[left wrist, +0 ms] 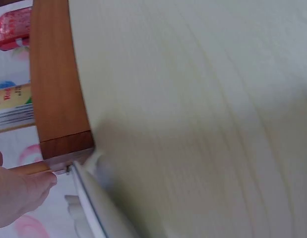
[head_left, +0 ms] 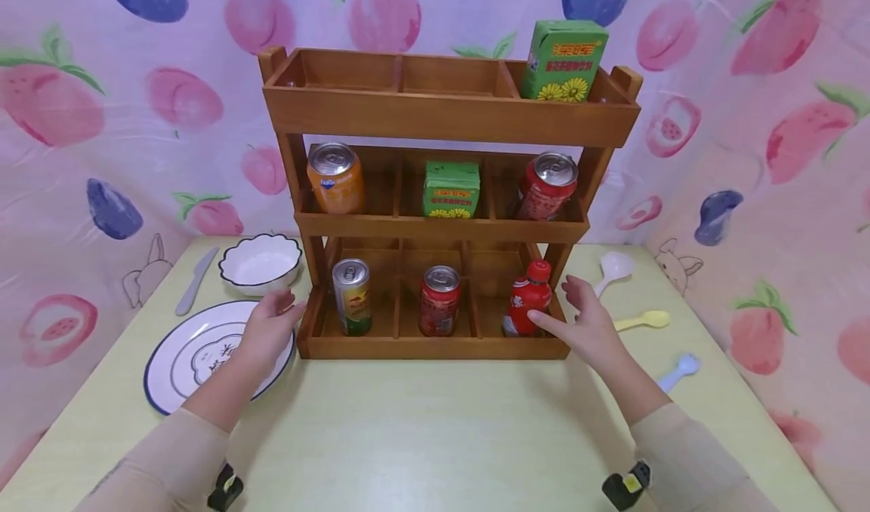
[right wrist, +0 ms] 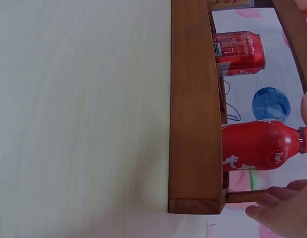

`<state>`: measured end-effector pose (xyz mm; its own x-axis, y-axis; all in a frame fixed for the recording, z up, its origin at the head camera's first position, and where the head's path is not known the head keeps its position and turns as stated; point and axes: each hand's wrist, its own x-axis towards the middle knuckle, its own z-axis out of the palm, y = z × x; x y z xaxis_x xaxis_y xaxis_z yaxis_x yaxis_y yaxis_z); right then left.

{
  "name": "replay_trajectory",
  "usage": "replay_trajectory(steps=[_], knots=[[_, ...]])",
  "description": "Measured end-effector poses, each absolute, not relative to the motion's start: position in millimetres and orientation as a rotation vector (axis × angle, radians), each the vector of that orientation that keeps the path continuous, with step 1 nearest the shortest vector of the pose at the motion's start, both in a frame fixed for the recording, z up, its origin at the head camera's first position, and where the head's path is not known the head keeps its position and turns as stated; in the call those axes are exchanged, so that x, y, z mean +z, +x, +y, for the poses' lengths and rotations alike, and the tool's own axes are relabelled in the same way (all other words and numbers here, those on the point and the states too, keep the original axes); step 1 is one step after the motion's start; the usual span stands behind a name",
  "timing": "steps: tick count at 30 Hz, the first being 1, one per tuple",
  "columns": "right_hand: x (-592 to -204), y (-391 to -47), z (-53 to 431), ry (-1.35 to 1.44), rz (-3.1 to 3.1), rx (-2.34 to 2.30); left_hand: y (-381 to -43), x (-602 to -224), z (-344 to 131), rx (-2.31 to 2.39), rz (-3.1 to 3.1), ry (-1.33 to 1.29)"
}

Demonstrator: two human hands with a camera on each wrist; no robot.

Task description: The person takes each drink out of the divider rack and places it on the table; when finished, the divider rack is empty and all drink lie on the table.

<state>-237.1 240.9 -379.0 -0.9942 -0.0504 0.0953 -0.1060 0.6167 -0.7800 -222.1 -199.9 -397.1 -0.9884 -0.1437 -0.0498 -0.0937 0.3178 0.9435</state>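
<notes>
A three-tier wooden rack (head_left: 435, 348) stands at the back of the table. My left hand (head_left: 266, 329) is at the outer left side of its bottom tier, fingers loosely bent; in the left wrist view its fingertips (left wrist: 46, 183) come right up to the rack's corner. On the right, my right hand (head_left: 590, 329) is spread beside the bottom tier, thumb pointing at a red bottle (head_left: 530, 300) in the right compartment. Its other fingers stay outside the rack's side. Also on this tier are a gold-and-green can (head_left: 352, 300) and a red can (head_left: 439, 304).
Above are an orange Fanta can (head_left: 336, 183), a green drink carton (head_left: 451, 187), another red can (head_left: 546, 187) and a top-tier carton (head_left: 564, 59). A plate (head_left: 166, 361), bowl (head_left: 258, 259) and knife (head_left: 197, 282) lie left; white (head_left: 615, 266), yellow (head_left: 646, 319) and blue utensils (head_left: 680, 368) lie right.
</notes>
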Motion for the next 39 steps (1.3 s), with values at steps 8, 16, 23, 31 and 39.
replay_trajectory(steps=[8, 16, 23, 31, 39], knots=[[-395.6, -258.5, 232.5, 0.147, -2.683, 1.547, -240.6, -413.2, -193.4, -1.98, -2.454, 0.338], [-403.5, -266.9, 227.2, 0.117, -2.672, 1.497, -246.6, -422.8, -191.1, -2.045, -2.401, 0.417], [-407.4, -269.3, 224.3, 0.108, -2.649, 1.465, -245.9, -429.3, -194.2, -2.061, -2.363, 0.407], [-389.2, -245.2, 225.1, 0.205, -2.502, 1.399, -241.8, -427.6, -194.4, -2.005, -2.403, 0.364], [-350.3, -204.4, 237.7, 0.226, -2.449, 1.511, -242.6, -428.6, -193.2, -1.974, -2.423, 0.388]])
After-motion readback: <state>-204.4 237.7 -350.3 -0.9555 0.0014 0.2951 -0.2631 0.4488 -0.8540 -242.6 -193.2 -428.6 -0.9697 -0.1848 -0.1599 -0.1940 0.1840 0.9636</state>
